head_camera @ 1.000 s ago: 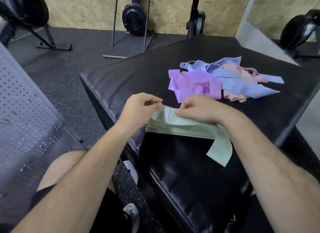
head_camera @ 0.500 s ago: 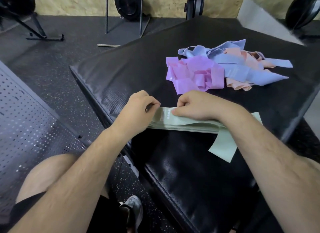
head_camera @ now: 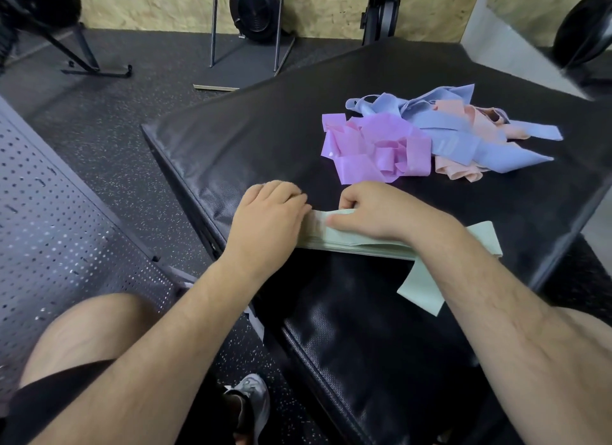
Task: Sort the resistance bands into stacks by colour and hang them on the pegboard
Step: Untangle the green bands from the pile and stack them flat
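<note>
**Q:** Quick, what do I log for the left hand (head_camera: pixel 271 212)?

**A:** I'm calling it closed. Knuckles up, fingers curled down over the left end of the mint-green band stack (head_camera: pixel 357 244), and that end disappears under the hand. The fingertips are hidden, so I can't give the exact hold.

**Q:** And the right hand (head_camera: pixel 377 212)?

**A:** It's pinching the same stack, just right of the left hand. The thumb lies flat along the top band and the other fingers curl over the stack's far edge. The hands are near each other but apart, and I see a strip of green between them.

**Q:** Where's the stack?

**A:** It lies flat on the black padded box (head_camera: pixel 258 139), near the box's left edge, bands layered on each other. A loose green end (head_camera: pixel 422 290) droops out below the right forearm. A second green end (head_camera: pixel 485 237) sticks out on the forearm's far side.

**Q:** The other colours?

**A:** They're in one tangled heap further back on the same box, well apart from both hands. I tag pink-violet bands (head_camera: pixel 374 149) on its left and blue bands (head_camera: pixel 457 136) across the top and right. The peach bands (head_camera: pixel 463 172) are mixed in under the blue.

**Q:** Pegboard?

**A:** The grey pegboard (head_camera: pixel 49 219) is at far left, tilted, beside the person's knee (head_camera: pixel 86 328).
</note>
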Demonstrator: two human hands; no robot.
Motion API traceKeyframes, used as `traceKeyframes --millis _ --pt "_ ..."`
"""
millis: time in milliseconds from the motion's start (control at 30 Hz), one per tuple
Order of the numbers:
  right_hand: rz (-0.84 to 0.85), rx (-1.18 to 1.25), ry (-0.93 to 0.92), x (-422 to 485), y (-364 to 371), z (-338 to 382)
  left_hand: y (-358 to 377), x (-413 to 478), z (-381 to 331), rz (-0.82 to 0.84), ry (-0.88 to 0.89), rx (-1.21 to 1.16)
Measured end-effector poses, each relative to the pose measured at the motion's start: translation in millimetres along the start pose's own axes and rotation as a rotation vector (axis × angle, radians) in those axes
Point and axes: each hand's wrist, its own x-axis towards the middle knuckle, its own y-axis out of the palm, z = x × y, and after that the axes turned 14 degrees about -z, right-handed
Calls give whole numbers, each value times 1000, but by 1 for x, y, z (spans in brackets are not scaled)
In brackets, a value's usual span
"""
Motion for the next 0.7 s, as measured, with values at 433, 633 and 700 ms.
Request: traceKeyframes --millis 433,633,700 --pt "29 -12 -56 -3 -5 -1 16 -19 -25 178 -58 -65" --pt "120 -54 -36 -7 -34 -8 12 -21 -27 259 -112 -90" --pt "125 -52 0 -10 -47 -14 13 -21 -27 275 -110 -76"
